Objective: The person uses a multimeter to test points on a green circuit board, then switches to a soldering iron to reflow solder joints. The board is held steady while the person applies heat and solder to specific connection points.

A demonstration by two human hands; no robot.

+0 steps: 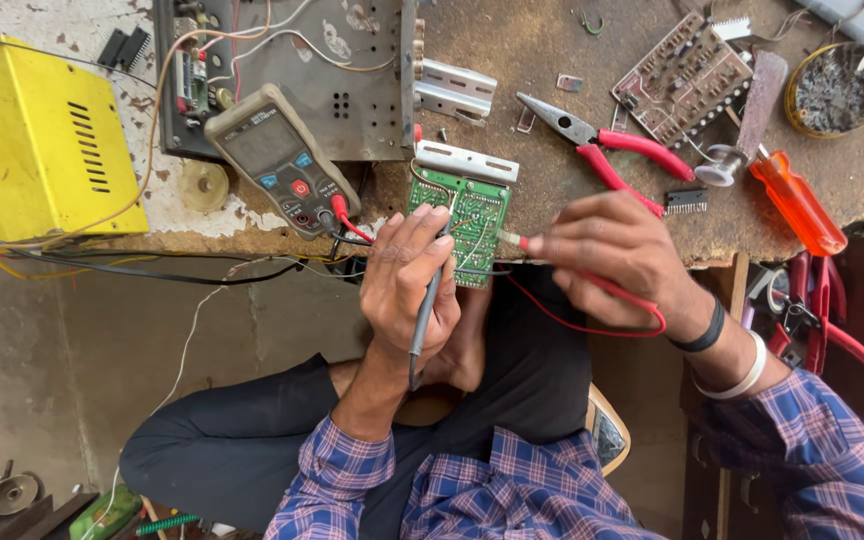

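— Green circuit board (472, 215): where is it?
— At the table (552, 60) edge, just right of the multimeter (277, 158). My left hand (410, 285) is closed around the black probe (424, 315), my right hand (617, 258) pinches the red probe (514, 240).
— Tips?
— I'd say keep each point on one solder joint, steady, never bridging neighbours.

You had even, soft daylight, brightest on the yellow box (27, 135) at ten o'clock; shadows stayed faint. Focus held mid-frame, while edges bowed slightly and the floor at seven o'clock sat dimmer.
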